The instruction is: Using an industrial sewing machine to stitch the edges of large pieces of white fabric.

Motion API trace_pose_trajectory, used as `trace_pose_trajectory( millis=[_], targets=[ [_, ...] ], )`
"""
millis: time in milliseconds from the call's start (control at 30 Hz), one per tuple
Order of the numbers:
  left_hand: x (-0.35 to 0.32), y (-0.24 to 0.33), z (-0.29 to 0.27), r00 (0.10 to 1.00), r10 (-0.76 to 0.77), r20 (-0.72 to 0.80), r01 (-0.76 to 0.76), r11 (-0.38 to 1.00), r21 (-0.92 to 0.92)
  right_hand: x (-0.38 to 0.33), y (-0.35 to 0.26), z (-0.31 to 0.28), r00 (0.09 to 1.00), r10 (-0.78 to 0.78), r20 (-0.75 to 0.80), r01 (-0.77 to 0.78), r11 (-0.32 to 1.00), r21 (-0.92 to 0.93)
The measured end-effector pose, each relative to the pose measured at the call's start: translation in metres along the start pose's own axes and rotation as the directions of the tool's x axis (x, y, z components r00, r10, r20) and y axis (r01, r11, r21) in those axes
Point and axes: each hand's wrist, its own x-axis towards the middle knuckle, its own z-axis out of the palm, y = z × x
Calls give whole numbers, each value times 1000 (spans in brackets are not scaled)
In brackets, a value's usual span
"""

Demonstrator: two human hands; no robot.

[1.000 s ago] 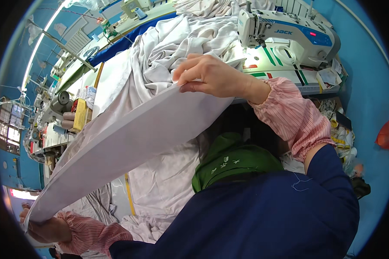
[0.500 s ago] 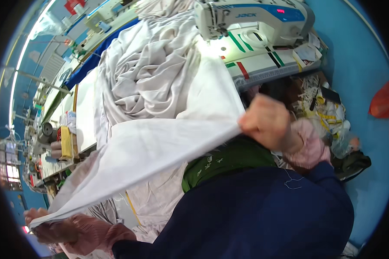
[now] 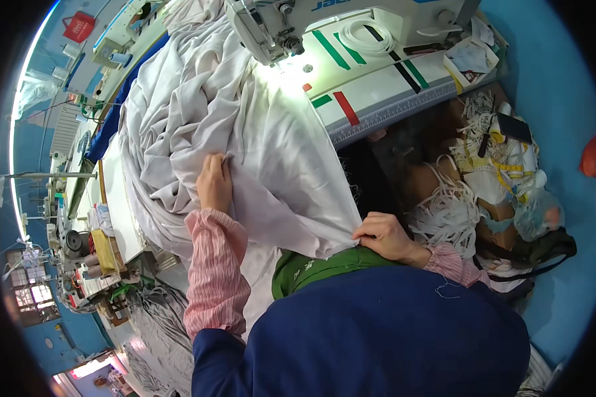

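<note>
Your hands are apart. Your right hand (image 3: 385, 237) pinches the edge of the pale fabric (image 3: 291, 178) beyond the worktop's (image 3: 375, 81) front edge; your left hand (image 3: 215, 186) lies on its folds, and whether it grips them I cannot tell. The pale fabric heaps left of the sewing machine (image 3: 404, 21), draping toward your lap.

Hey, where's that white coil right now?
Head view, upper right of centre: the white coil lies on the sewing table, just left of the sewing machine's upright column.
</note>
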Motion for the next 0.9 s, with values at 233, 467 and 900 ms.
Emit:
trace_pose_trajectory(
  millis=[233, 467, 900],
  targets=[
    [29, -32, 22, 995, 83, 50, -86, 994, 65, 33, 19, -9, 1000, 19, -21, -19, 1000, 16],
    [61, -49, 31, 994, 72, 77, -79, 993, 88, 68, 26, -16, 998, 8, -60, -10, 1000, -24],
    [116, -94, 52, 985, 149, 85, -156, 984, 85, 133, 33, -31, 979, -149, -139, 125, 978, -164]
  ],
)
